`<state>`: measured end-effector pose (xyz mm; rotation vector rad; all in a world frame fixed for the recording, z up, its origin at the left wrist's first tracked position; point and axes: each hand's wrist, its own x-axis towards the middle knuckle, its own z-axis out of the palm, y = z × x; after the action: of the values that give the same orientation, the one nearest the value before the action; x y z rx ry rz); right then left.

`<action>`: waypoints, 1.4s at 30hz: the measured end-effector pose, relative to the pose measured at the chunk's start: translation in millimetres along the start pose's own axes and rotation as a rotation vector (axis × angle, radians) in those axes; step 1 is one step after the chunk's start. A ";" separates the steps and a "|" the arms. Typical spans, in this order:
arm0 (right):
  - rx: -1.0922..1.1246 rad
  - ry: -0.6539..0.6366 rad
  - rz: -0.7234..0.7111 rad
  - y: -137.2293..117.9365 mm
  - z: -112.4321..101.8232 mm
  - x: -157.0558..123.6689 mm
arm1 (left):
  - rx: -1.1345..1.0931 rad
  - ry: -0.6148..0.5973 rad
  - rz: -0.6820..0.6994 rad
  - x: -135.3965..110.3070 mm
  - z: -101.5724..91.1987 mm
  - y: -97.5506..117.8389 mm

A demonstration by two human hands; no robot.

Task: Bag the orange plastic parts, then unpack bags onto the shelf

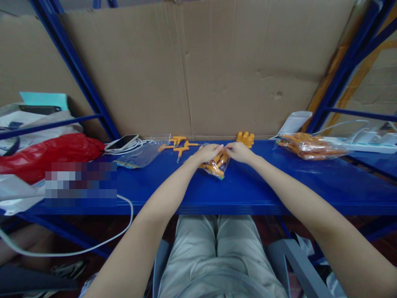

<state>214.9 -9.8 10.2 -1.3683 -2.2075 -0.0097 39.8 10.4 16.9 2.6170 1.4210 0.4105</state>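
Observation:
A clear plastic bag (217, 169) holding orange corkscrew parts lies on the blue shelf in front of me. My left hand (209, 153) grips its far left edge, fingers closed on the plastic. Close beside it, my right hand (240, 152) pinches the bag's far right edge, thumb and fingers together. Left of the bag are several loose orange corkscrews (182, 150) with T-shaped handles and metal spirals. Just behind my right hand sits a small cluster of orange pieces (245, 139). Both hands partly hide the bag's upper edge.
An empty-looking clear bag (142, 154) and a phone (123, 142) on a coiled white cable lie to the left, beside a red bag (56, 153). A filled bag of orange parts (310, 147) and a power strip (370, 142) are right. Cardboard (229, 74) stands behind.

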 end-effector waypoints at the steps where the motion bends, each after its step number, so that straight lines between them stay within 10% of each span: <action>1: -0.003 0.006 0.008 -0.1 0.2 0.2 | -0.002 0.005 -0.013 -0.2 -0.1 -0.1; 20: 0.220 0.062 0.340 27.5 19.1 6.4 | 0.056 -0.017 -0.301 -0.8 -1.8 -2.9; 30: 0.405 -0.041 0.411 29.1 27.2 8.0 | 0.052 -0.042 -0.240 -0.7 -6.3 -10.3; 42: 0.015 -0.126 0.500 23.1 -0.8 8.8 | -0.229 0.006 0.058 4.6 -0.2 -33.1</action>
<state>231.5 8.5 8.7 -1.9181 -1.8951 0.2787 15.6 32.3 9.7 2.4786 1.2212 0.5530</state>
